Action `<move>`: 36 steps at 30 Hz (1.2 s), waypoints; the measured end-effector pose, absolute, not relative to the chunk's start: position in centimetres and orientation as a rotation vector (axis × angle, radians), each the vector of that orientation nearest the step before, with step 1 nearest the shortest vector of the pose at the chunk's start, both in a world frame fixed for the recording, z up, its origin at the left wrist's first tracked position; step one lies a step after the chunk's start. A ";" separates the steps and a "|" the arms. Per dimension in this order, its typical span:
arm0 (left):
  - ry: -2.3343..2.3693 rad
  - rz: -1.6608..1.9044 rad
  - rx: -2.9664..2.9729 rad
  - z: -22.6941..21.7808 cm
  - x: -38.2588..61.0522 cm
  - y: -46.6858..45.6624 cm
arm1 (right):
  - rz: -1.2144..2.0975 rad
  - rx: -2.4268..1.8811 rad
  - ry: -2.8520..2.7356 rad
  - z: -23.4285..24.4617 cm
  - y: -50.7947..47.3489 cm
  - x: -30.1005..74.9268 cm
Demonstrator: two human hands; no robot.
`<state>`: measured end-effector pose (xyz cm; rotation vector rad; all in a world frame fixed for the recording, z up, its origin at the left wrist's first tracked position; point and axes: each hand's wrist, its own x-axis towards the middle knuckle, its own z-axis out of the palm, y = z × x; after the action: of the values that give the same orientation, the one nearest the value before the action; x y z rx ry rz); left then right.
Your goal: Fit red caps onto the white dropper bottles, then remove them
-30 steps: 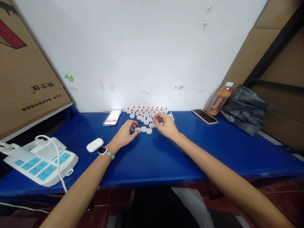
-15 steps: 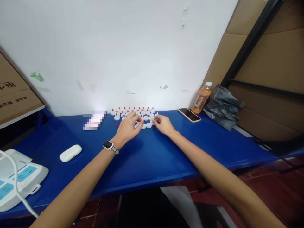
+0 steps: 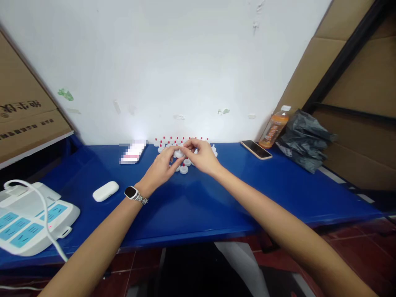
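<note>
The left hand (image 3: 162, 164) curls with its thumb and fingers a little apart, gripping a white cap (image 3: 178, 154) by its sides. The right hand (image 3: 202, 156) is bent inward, thumb and forefinger drawn close together at the right side of that cap; whether they pinch some small piece there is too small to tell. The cap sits between the two sets of fingertips, in front of the palms.

Just below the fingers, a red-tipped cap (image 3: 183, 169) stands upright on the blue table (image 3: 201, 202). More red-tipped caps spread behind the hands toward the white wall (image 3: 185, 70), some partly hidden by the fingers.

A watch (image 3: 131, 192) circles the left wrist. Farther left lie a lit phone (image 3: 137, 152), a white case (image 3: 105, 191) and a power strip (image 3: 40, 225). Well to the right are a dark-screened phone (image 3: 256, 149), an orange drink bottle (image 3: 274, 131) and a crumpled black bag (image 3: 305, 140).
</note>
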<state>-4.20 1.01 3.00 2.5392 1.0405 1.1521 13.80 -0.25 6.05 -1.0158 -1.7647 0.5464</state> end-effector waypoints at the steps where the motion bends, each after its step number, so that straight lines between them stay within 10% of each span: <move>1: 1.080 1.129 2.528 2.7 -5.2 1.1 | 0.553 -1.015 -1.788 5.9 0.2 13.2; 19: 1.452 0.789 2.445 -0.5 -11.5 2.4 | -0.218 -1.396 -2.646 4.6 8.6 8.1; 36: 1.386 0.748 2.432 -0.4 -10.8 1.7 | -0.146 -1.365 -2.626 3.7 8.3 9.2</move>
<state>-10.84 1.72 -0.43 2.4322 1.3857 0.7480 9.23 8.32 3.71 -1.3649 -2.6260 -0.1461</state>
